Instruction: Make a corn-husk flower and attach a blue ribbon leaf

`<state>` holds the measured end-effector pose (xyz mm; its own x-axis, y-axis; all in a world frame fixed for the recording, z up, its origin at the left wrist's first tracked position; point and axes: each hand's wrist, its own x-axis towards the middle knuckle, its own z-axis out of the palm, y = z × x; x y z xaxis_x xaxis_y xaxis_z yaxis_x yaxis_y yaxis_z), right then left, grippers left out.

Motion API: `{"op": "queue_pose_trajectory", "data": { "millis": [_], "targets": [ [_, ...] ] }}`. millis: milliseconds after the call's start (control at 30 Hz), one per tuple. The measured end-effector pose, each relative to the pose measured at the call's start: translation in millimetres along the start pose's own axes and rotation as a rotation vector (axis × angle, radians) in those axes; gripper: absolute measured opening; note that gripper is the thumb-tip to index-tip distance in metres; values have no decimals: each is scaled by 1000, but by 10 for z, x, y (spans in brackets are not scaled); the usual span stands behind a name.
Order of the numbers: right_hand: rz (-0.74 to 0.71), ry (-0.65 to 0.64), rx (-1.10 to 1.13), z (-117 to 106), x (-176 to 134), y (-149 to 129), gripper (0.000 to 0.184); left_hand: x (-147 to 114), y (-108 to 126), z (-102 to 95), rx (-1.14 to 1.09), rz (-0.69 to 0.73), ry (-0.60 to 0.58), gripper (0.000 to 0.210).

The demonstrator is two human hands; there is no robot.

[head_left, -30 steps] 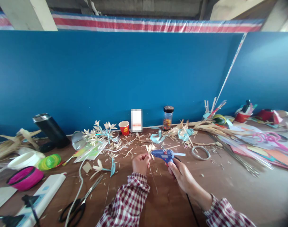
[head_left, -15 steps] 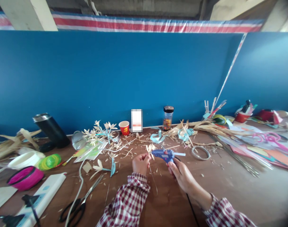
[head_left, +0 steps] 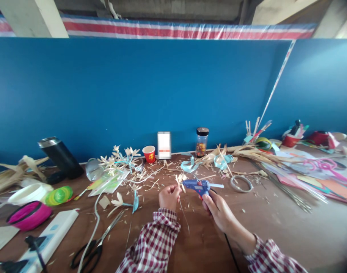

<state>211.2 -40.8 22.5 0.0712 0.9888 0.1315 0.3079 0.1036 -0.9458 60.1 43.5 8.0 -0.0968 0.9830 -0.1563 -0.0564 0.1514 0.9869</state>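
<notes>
Craft workshop, blue partition (head_left: 162, 83), concrete pillar (head_left: 33, 17), worktable (head_left: 264, 227), glue gun (head_left: 198, 185), scissors (head_left: 100, 241), scraps (head_left: 139, 176)

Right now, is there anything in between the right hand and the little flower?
Only the glue gun, which the right hand itself holds, its nozzle pointing at the flower in the left hand. Nothing else visible stands between them. Whether the nozzle touches the flower is too small to tell.

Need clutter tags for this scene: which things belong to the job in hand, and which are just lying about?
In the job:
- glue gun, in right hand
- flower, in left hand
- loose flowers, probably; similar petals

Lying about, it seems:
- scissors
- thermos
- jar
- wire ring
</notes>
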Motion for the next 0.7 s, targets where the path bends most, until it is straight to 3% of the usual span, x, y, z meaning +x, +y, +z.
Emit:
{"op": "queue_pose_trajectory", "data": {
  "millis": [233, 400, 500, 600, 700],
  "targets": [
    [-38, 29, -94, 9, -17, -15, 30, -15, 21, -16, -16, -21, -21, 17],
    [-38, 73, -193, -138, -82, -5, 30, 0, 11, -23, -56, -43, -20, 16],
    [-106, 179, -395, -305, -131, 11, 25, 28, -28, -22, -90, -49, -21, 17],
    [-184, 285, -663, -516, -180, 85, 31, 58, -67, -15, -103, -52, -7, 20],
    [-182, 377, -919, -771, -236, 200, 30, 70, -84, -4, -113, -56, 32, 22]
  ]
}}
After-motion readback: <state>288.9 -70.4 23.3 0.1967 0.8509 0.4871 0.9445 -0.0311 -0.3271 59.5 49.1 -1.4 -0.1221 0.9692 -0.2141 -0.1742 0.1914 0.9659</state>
